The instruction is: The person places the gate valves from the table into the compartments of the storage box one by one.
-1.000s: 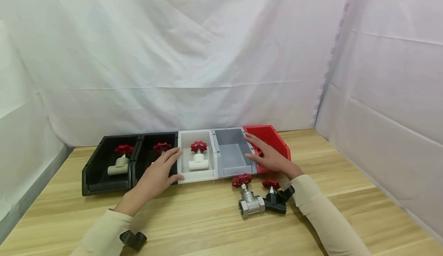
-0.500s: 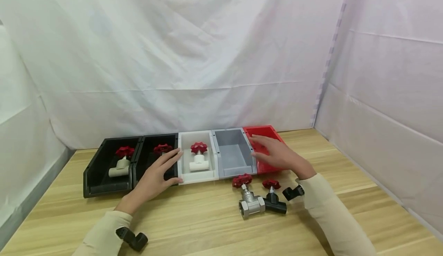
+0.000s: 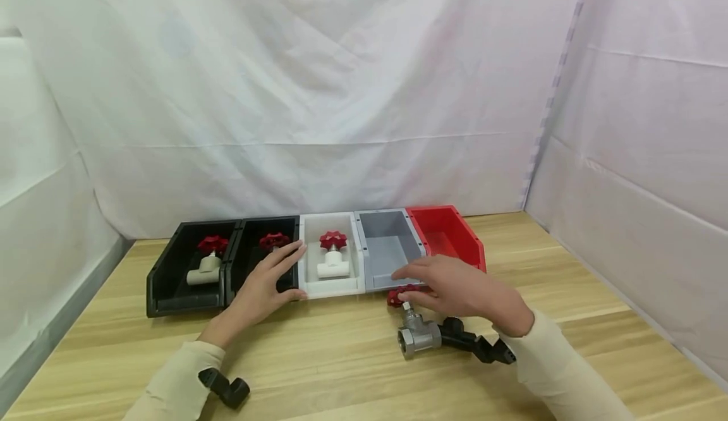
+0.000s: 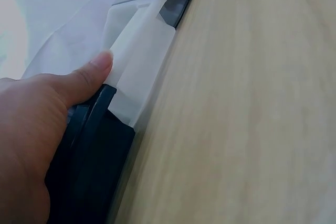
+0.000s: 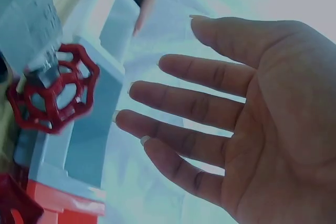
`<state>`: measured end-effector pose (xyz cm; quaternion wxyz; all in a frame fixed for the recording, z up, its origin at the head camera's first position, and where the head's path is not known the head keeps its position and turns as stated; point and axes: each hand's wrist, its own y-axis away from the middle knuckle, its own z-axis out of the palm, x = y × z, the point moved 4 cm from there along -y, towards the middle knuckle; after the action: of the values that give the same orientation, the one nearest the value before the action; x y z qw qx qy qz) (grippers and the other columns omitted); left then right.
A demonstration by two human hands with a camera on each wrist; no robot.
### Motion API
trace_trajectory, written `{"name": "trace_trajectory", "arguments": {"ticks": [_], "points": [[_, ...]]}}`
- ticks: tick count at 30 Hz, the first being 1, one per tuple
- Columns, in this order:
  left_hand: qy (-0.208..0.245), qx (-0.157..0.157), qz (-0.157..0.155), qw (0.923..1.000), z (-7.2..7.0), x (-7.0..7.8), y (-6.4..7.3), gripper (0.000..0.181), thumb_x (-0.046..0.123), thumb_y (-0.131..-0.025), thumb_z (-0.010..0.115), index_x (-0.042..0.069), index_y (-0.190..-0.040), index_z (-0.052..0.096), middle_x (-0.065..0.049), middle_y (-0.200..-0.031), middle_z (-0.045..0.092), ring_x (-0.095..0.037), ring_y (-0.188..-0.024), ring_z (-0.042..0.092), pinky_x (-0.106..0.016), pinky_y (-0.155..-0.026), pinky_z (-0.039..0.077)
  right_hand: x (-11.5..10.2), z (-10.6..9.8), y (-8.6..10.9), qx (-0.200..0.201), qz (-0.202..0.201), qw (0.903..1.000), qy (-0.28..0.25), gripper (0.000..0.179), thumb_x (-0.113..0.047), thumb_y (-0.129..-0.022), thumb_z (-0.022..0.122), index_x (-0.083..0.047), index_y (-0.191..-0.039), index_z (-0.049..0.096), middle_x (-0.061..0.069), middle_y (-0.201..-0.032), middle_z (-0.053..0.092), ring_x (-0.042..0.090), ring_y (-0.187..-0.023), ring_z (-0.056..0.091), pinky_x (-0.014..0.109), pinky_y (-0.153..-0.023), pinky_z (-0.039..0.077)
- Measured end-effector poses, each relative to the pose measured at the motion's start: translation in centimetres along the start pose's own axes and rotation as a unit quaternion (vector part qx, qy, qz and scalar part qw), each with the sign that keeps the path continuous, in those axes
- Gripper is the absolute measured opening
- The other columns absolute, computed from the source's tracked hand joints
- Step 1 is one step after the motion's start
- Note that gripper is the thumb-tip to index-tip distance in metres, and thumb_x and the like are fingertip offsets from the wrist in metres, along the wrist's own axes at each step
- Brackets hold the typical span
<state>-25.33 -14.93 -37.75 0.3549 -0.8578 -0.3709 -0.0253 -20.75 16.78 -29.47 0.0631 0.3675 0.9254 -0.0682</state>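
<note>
My left hand rests with fairly straight fingers over the second black bin, its fingertips at the edge of the white bin. In the left wrist view the thumb touches the white bin's rim near the black one. My right hand hovers above a steel valve with a red handwheel, partly covering that wheel. Its fingers are spread and hold nothing in the right wrist view. Beside the steel valve lies a black valve, mostly hidden under the right hand and wrist camera.
A white valve sits in the white bin, a cream valve in the leftmost black bin. Another red handwheel shows in the second black bin. The grey bin and red bin stand at the right. White cloth hangs behind.
My right hand has come from the red bin back toward me, over the steel and black valves. The left hand keeps its place at the bins. The view has shifted slightly.
</note>
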Motion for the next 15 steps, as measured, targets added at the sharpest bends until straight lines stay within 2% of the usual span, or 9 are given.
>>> {"name": "trace_trajectory", "arguments": {"ticks": [3, 8, 11, 15], "points": [[0.004, 0.004, -0.003, 1.0, 0.0, 0.0, 0.1, 0.092, 0.024, -0.066, 0.086, 0.009, -0.145, 0.042, -0.01, -0.147, 0.038, -0.034, -0.127, 0.042, -0.056, -0.096, 0.039, -0.7, 0.3, 0.0, -0.007, -0.017, 0.9998, 0.008, 0.043, -0.044, -0.091, 0.062, -0.021, -0.127, 0.061, -0.003, -0.118, 0.063, 0.013, -0.101, 0.06, 0.031, -0.083, 0.051], [0.015, -0.01, -0.018, 0.9997, 0.2, 0.0, 0.1, 0.093, 0.027, -0.069, 0.084, 0.015, -0.149, 0.037, -0.009, -0.149, 0.035, -0.033, -0.126, 0.045, -0.057, -0.091, 0.041, -0.8, 0.8, 0.3, -0.028, -0.032, 0.999, -0.009, 0.043, -0.05, -0.093, 0.056, -0.025, -0.128, 0.06, -0.005, -0.12, 0.061, 0.013, -0.105, 0.058, 0.033, -0.088, 0.049], [0.017, -0.014, -0.023, 0.9995, 0.2, 0.1, 0.1, 0.091, 0.027, -0.07, 0.083, 0.013, -0.148, 0.038, -0.009, -0.149, 0.035, -0.032, -0.125, 0.046, -0.058, -0.09, 0.041, -0.6, 1.1, 0.7, -0.031, -0.041, 0.9984, -0.02, 0.039, -0.049, -0.094, 0.056, -0.026, -0.125, 0.06, -0.009, -0.118, 0.06, 0.011, -0.104, 0.058, 0.031, -0.087, 0.049], [0.015, -0.016, -0.028, 0.9994, -0.1, 0.1, 0.1, 0.089, 0.028, -0.07, 0.083, 0.009, -0.146, 0.041, -0.008, -0.15, 0.035, -0.032, -0.126, 0.045, -0.057, -0.091, 0.042, -0.3, 1.3, 1.3, -0.014, -0.057, 0.9976, -0.037, 0.029, -0.039, -0.092, 0.064, -0.028, -0.119, 0.063, -0.012, -0.111, 0.061, 0.008, -0.095, 0.058, 0.027, -0.081, 0.05]]}}
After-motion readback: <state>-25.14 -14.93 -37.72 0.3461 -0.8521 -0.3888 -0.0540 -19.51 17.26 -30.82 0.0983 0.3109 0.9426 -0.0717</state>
